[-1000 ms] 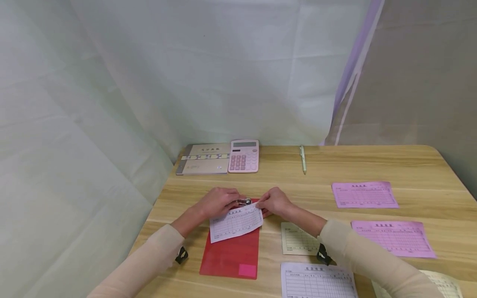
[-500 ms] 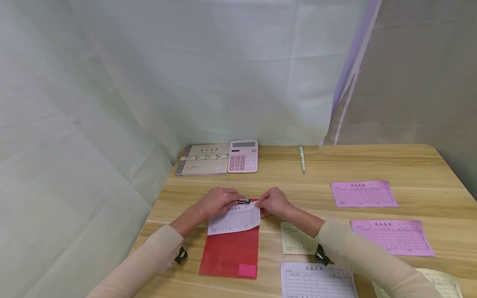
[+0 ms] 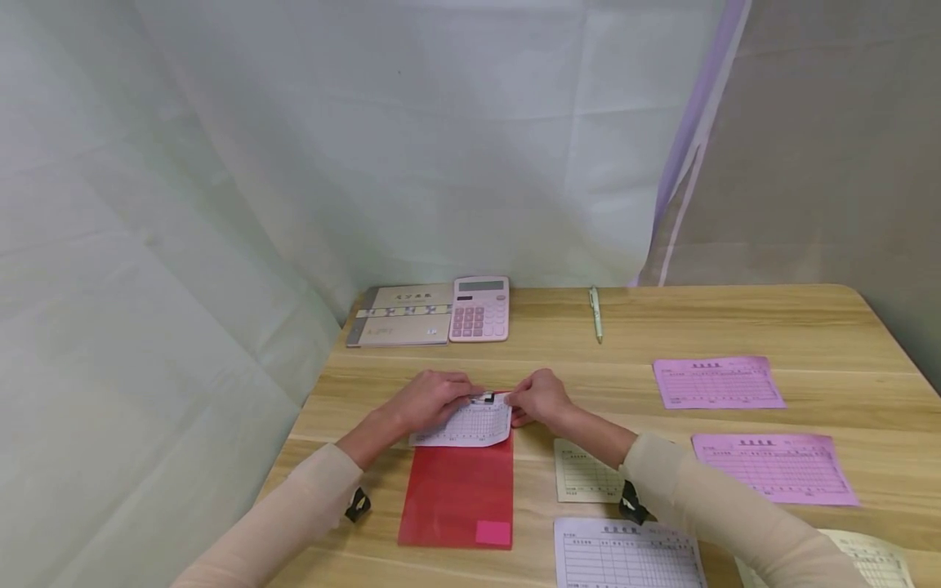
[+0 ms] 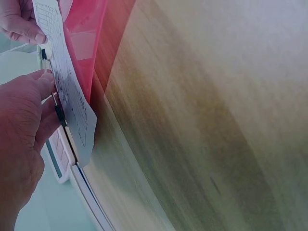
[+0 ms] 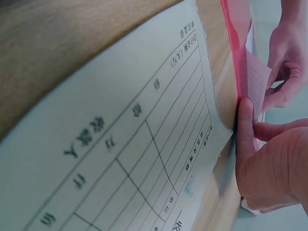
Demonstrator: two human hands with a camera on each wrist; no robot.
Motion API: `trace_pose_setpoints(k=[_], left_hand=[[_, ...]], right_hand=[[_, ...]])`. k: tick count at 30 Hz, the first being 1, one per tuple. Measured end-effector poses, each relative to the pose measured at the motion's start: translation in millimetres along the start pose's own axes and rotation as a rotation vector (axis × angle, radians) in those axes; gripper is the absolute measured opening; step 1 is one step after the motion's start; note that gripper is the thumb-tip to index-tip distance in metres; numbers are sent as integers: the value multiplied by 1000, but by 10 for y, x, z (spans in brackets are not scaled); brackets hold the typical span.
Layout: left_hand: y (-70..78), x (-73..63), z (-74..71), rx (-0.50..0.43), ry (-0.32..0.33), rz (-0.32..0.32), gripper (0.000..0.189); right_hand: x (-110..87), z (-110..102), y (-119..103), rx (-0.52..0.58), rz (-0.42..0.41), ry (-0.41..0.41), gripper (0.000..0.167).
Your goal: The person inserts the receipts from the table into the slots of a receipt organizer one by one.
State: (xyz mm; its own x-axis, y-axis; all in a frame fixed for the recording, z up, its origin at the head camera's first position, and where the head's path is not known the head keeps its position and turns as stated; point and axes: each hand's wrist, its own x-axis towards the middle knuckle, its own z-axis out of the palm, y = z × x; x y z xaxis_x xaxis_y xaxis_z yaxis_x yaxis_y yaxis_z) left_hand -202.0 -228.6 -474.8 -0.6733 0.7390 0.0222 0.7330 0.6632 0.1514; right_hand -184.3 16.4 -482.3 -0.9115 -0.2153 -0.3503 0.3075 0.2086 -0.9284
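A red clipboard (image 3: pixel 456 490) lies on the table with a small pink label (image 3: pixel 493 532) at its near right corner. My left hand (image 3: pixel 434 400) is at its far edge, thumb and finger pinching the metal clip (image 3: pixel 483 398); the left wrist view shows this grip on the clip (image 4: pixel 53 96). A white printed slip (image 3: pixel 474 426) lies across the board's top, its far edge up at the clip. My right hand (image 3: pixel 544 400) pinches the slip's far right corner; in the right wrist view its thumb and finger (image 5: pixel 246 120) meet at the board's edge.
Behind are a notebook (image 3: pixel 400 314), a pink calculator (image 3: pixel 480 309) and a pen (image 3: pixel 596 314). To the right lie two pink slips (image 3: pixel 719 384), yellowish slips (image 3: pixel 584 474) and a white slip (image 3: pixel 625 551), partly beneath the right forearm. Grey-white cloth (image 3: pixel 470 147) hangs behind the table.
The white slip has slid away from me toward the clip and straightened, uncovering more of the red clipboard. Both hands have stayed almost in place.
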Motion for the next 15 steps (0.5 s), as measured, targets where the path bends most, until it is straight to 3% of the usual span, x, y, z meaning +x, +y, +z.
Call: trace_pose_setpoints(k=[7, 15], left_hand=[[-32, -11, 23, -20, 22, 19, 33], [-29, -2, 30, -15, 14, 5, 34]], right_hand=[[-11, -12, -27, 14, 11, -26, 10], [-9, -5, -36, -84, -36, -21, 8]])
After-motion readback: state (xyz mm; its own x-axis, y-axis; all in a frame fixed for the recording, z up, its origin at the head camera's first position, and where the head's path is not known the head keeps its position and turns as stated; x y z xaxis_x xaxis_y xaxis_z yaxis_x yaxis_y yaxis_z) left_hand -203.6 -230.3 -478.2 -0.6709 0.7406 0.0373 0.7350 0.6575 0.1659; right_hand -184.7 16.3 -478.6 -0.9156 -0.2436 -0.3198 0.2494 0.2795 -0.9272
